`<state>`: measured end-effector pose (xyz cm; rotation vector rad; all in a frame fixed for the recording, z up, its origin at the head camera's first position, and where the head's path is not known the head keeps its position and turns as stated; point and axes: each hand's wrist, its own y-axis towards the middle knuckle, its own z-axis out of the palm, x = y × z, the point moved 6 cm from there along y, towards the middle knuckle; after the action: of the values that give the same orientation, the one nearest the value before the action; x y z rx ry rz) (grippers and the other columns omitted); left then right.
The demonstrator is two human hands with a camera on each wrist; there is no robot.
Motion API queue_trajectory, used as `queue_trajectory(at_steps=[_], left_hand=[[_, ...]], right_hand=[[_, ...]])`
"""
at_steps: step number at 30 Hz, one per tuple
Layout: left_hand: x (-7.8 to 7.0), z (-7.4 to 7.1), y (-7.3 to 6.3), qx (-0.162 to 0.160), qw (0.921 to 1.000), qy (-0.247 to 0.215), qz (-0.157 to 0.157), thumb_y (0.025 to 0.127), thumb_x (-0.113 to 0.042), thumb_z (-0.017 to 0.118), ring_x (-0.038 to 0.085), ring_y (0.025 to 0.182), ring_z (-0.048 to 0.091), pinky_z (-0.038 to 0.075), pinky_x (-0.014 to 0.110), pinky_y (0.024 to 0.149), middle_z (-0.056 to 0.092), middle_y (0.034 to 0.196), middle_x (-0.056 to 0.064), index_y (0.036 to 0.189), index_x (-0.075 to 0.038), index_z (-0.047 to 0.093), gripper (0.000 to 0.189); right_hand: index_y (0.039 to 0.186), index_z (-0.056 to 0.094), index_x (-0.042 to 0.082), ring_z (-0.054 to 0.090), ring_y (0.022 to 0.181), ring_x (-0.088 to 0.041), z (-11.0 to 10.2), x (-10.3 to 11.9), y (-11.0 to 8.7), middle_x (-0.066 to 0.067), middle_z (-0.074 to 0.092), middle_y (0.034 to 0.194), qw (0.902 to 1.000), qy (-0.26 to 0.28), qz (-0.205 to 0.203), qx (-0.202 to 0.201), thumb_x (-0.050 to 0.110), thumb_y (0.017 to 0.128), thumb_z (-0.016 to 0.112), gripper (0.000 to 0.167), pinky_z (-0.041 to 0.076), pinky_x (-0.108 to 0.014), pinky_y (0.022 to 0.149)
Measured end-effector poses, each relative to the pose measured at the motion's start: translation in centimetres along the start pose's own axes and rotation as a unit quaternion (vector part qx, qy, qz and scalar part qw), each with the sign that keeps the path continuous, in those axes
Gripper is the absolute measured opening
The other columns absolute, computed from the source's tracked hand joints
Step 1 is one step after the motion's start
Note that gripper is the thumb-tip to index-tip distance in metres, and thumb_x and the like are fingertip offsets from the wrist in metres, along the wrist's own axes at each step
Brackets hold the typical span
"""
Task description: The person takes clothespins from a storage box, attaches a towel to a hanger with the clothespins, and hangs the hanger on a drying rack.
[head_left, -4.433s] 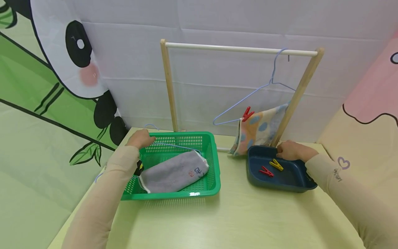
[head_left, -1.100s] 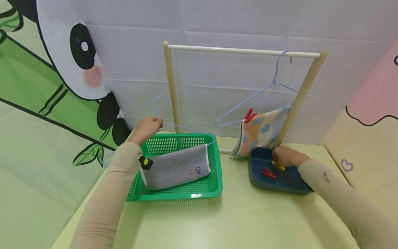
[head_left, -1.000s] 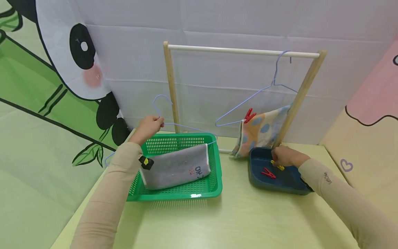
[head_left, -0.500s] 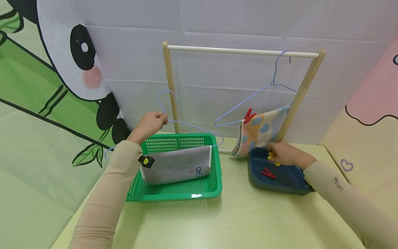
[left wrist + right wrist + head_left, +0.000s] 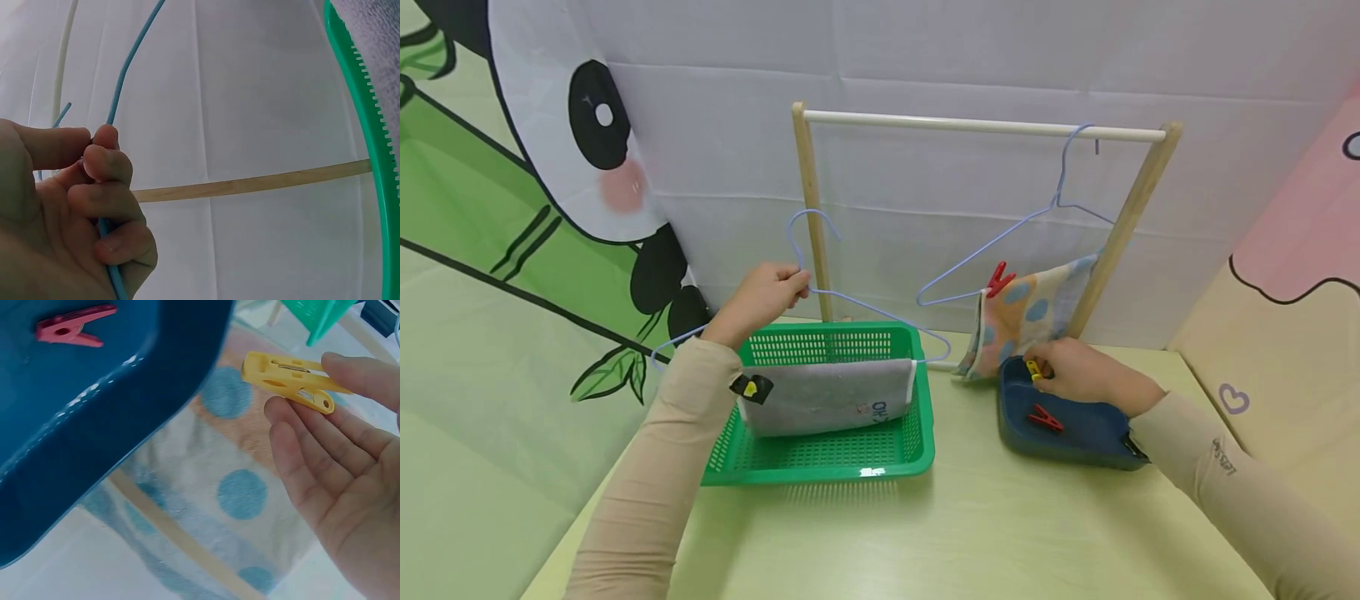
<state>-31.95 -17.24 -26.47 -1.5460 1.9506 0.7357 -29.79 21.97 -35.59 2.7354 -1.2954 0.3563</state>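
My left hand [image 5: 760, 302] grips a light blue wire hanger [image 5: 880, 310] just below its hook, above the green basket. Over the hanger's lower bar a grey towel [image 5: 842, 398] is draped, its lower part inside the basket. Curled fingers wrap the blue wire [image 5: 125, 72] in the left wrist view. My right hand [image 5: 1093, 379] is above the navy tray and pinches a yellow clothespin [image 5: 1036, 369] between thumb and fingers; the right wrist view shows this yellow clothespin [image 5: 289, 378] up close. A red clothespin [image 5: 1045, 418] lies on the tray floor.
The green basket [image 5: 818, 475] stands left of the navy tray [image 5: 1067, 454] on the table. Behind them rises a wooden rack with a white rail [image 5: 940, 122]. From it hangs another hanger [image 5: 985, 246] with a patterned towel [image 5: 1030, 312] held by a red clothespin [image 5: 997, 279].
My left hand has lifted the hanger up and rightward, raising the grey towel with it. My right hand has picked the yellow clothespin off the tray floor and moved left.
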Motion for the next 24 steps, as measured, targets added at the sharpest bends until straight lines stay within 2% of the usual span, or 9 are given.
queue_trajectory(at_steps=[3,7,12,18,24], left_hand=[[-0.5,-0.1,-0.2,-0.002,1.0,-0.003,0.007,0.102,-0.034,0.041,0.022,0.06,0.037,0.032,0.034,0.06,0.052,0.072,0.008,0.083,-0.005,0.059,0.039],[-1.0,-0.4,-0.3,-0.012,0.9997,-0.007,0.02,0.102,-0.03,0.042,0.021,0.059,0.037,0.032,0.033,0.058,0.051,0.069,0.007,0.082,-0.004,0.059,0.037],[-1.6,-0.8,-0.3,-0.025,0.9989,-0.027,0.028,0.102,-0.028,0.043,0.02,0.058,0.035,0.03,0.033,0.058,0.049,0.068,0.008,0.081,-0.003,0.059,0.036],[-2.4,-1.5,-0.6,-0.04,0.998,-0.03,0.038,0.102,-0.027,0.044,0.021,0.063,0.039,0.031,0.033,0.061,0.047,0.067,0.005,0.081,-0.001,0.058,0.036],[-3.0,-2.1,-1.1,-0.046,0.9978,-0.03,0.037,0.102,-0.028,0.044,0.022,0.067,0.041,0.033,0.033,0.064,0.049,0.071,0.007,0.083,-0.001,0.058,0.036]], right_hand=[[0.115,0.06,-0.003,0.063,0.078,-0.018,-0.4,0.6,0.2,-0.005,0.065,0.09,0.9998,0.001,-0.007,-0.02,0.006,0.083,0.071,0.035,0.052,-0.038,0.07],[0.106,0.061,0.004,0.057,0.07,-0.013,-0.9,1.5,0.5,0.001,0.06,0.081,0.9986,0.005,-0.019,-0.048,0.007,0.083,0.07,0.025,0.048,-0.035,0.066],[0.106,0.06,0.008,0.058,0.069,-0.012,-1.5,2.3,0.9,0.004,0.058,0.08,0.9959,-0.007,-0.04,-0.081,0.01,0.083,0.072,0.026,0.047,-0.032,0.063],[0.116,0.063,0.002,0.062,0.075,-0.013,-2.4,3.3,1.0,-0.001,0.062,0.089,0.9911,-0.009,-0.067,-0.115,0.008,0.084,0.072,0.033,0.05,-0.03,0.064],[0.128,0.055,-0.004,0.063,0.077,-0.015,-3.3,4.8,0.9,-0.007,0.062,0.098,0.9827,-0.005,-0.101,-0.155,0.005,0.087,0.068,0.044,0.05,-0.028,0.062]])
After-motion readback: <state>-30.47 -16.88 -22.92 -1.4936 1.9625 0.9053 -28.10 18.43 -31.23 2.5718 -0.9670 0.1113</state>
